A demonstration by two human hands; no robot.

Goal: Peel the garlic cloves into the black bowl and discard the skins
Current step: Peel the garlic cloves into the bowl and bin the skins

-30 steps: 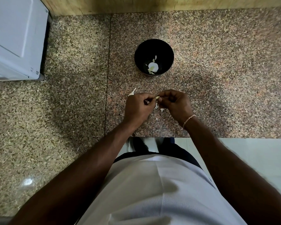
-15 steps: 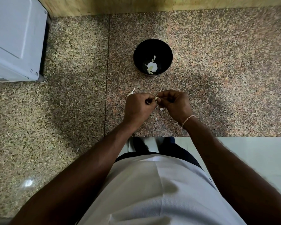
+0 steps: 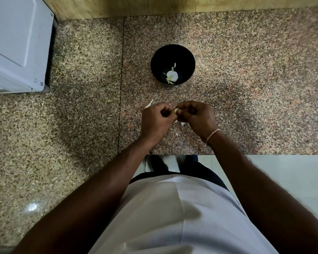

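Observation:
A black bowl (image 3: 173, 66) stands on the granite counter, holding pale garlic (image 3: 172, 75) at its bottom. Just in front of it, my left hand (image 3: 157, 120) and my right hand (image 3: 196, 117) meet with curled fingers, and both pinch a small pale garlic clove (image 3: 176, 110) between their fingertips. A strip of garlic skin (image 3: 148, 105) sticks out past my left hand. Small bits of skin (image 3: 181, 123) lie on the counter under my hands.
A white appliance (image 3: 17, 44) fills the back left corner. A wooden wall (image 3: 154, 6) runs along the back. The counter's front edge (image 3: 246, 154) lies close behind my wrists, with a pale floor below it.
My hands have stayed in place, only working at the clove between the fingertips. The clove shows a little more clearly between them now.

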